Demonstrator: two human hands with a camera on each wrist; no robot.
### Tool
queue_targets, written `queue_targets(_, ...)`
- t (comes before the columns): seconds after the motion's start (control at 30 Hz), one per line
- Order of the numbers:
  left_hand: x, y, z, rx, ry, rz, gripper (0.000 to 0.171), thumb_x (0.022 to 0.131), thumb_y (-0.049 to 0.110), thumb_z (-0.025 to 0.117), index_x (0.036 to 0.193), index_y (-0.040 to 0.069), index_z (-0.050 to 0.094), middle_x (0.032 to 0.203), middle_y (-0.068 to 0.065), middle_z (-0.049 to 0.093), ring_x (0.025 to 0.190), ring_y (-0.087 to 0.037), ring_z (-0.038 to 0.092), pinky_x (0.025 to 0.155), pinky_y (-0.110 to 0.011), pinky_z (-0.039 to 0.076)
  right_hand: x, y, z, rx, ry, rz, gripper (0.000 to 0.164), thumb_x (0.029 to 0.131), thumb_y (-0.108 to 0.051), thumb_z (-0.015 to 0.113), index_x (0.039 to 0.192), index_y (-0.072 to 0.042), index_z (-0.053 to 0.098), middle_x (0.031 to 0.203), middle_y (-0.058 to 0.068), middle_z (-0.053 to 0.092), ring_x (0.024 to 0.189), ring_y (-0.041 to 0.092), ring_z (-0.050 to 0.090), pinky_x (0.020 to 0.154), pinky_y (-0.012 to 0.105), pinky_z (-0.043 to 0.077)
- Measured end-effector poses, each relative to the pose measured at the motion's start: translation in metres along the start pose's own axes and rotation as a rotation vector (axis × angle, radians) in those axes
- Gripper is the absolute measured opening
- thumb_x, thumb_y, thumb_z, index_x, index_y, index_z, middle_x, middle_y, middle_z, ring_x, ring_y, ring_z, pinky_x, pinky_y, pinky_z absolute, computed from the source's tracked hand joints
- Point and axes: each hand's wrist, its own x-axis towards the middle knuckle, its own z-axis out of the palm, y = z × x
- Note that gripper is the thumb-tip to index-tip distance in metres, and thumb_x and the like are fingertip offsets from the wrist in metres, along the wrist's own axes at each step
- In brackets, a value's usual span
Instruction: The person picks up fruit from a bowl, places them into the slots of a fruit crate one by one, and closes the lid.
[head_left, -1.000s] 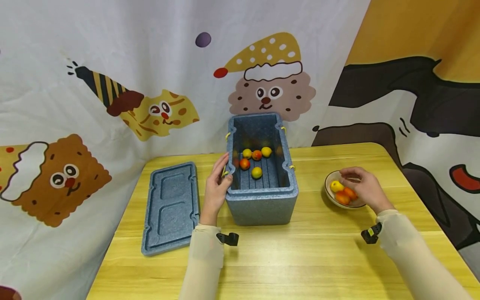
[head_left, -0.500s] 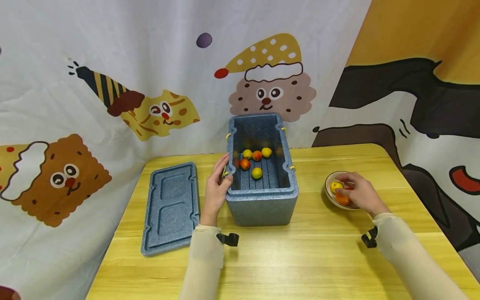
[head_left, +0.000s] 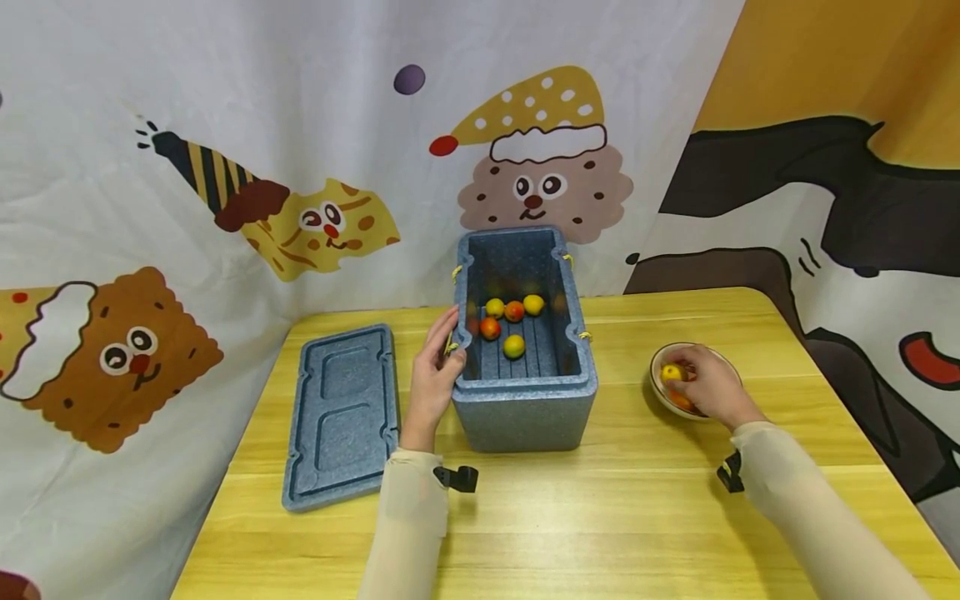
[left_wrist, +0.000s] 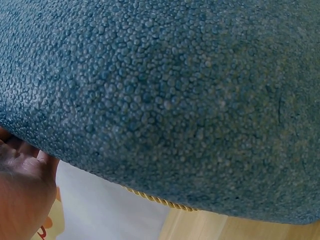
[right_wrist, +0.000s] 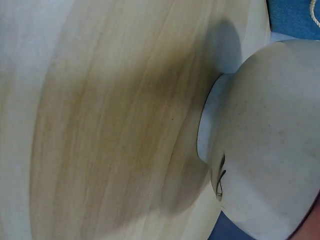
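My left hand (head_left: 432, 375) rests against the left side of a blue-grey foam box (head_left: 521, 417), thumb at the rim and fingers along its outer wall; in the left wrist view the box wall (left_wrist: 165, 100) fills most of the picture. Inside the box lie several small yellow and red-orange fruits (head_left: 513, 347). To the right, my right hand (head_left: 712, 385) reaches into a pale bowl (head_left: 660, 397) with a dark rim. Its thumb and fingers pinch a small yellow fruit (head_left: 672, 372). An orange fruit (head_left: 681, 401) shows under the hand, which hides the rest of the bowl's contents.
The box's flat lid (head_left: 348, 412) lies on the wooden table (head_left: 570, 517) left of the box. Yellow cord loops (head_left: 585, 335) hang at the box's sides. A cartoon-printed curtain (head_left: 337, 67) stands behind the table.
My right hand has moved down and left into the bowl, and its thumb and fingers have closed around the yellow fruit. The left hand and the box have stayed in place.
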Motion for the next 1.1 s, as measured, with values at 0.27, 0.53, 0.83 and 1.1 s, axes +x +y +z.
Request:
queue_targets(0.27,-0.0014,-0.0029,0.0005,-0.011,-0.001,0.002,0.053,0.089,-0.014,0.046,0.142,-0.017,0.037,0.15,-0.03,0.032,0.14,-0.037,0.029,0.101,-0.051,0.031,-0.0028,-0.0012,0.0019,-0.031,-0.062,0.008,0.034,0.087,-0.007,0.072,0.118,0.0,0.063,0.123,0.026,0.052,0.104,0.044,0.054,0.087,0.059,0.041)
queue_targets(0.53,0.0001,-0.0087,-0.0008,0.014,0.012,0.015,0.053,0.09,-0.012,0.047,0.142,-0.015,0.04,0.15,-0.027,0.035,0.14,-0.035,0.031,0.102,-0.04,0.033,0.0015,0.0001,0.0021,-0.068,-0.071,0.005,0.034,0.088,-0.006,0.069,0.12,0.001,0.061,0.12,0.023,0.053,0.105,0.043,0.053,0.088,0.058,0.041)
queue_targets(0.83,0.0009,-0.0003,-0.0003,0.03,0.003,0.0,0.053,0.09,-0.011,0.047,0.143,-0.015,0.039,0.15,-0.028,0.033,0.141,-0.035,0.029,0.106,-0.043,0.031,0.0032,-0.0023,0.0001,-0.085,-0.08,0.013,0.035,0.089,-0.008,0.07,0.122,0.001,0.061,0.121,0.024,0.053,0.106,0.043,0.053,0.089,0.059,0.041)
queue_targets(1.1,-0.0005,-0.0011,-0.001,0.034,0.002,-0.011,0.053,0.09,-0.011,0.047,0.143,-0.014,0.039,0.151,-0.026,0.034,0.14,-0.034,0.03,0.106,-0.044,0.031,0.0024,-0.003,-0.0013,-0.094,-0.066,0.007,0.035,0.088,-0.009,0.071,0.121,0.0,0.062,0.12,0.023,0.055,0.104,0.042,0.055,0.088,0.058,0.041)
